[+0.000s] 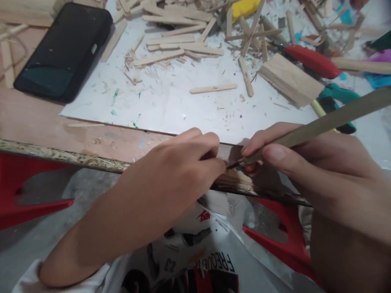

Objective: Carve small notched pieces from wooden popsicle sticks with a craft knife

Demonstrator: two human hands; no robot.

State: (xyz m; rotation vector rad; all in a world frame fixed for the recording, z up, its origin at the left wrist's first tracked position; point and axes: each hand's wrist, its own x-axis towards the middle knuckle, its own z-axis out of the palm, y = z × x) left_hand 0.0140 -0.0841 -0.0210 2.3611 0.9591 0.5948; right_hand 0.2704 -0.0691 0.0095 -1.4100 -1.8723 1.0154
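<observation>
In my right hand [324, 167] is a carving tool [317, 126] with a long wooden handle, gripped like a pen. Its thin dark metal tip points left and meets the area beside my left fingertips. My left hand [186, 160] is closed, thumb and fingers pressed together at the table's front edge. A flat wooden stick [236, 178] shows partly from under those fingers, lying along the edge; the rest of it is hidden. The tool tip is at or very near this stick.
Craft sticks [183, 44] and shavings lie scattered over white paper [159, 101]. A black phone [65, 49] rests at the left. Toward the right are a wooden block [291, 79], a red-handled tool [313, 61] and green-handled pliers [339, 95]. Red plastic chair parts [281, 240] show below the table.
</observation>
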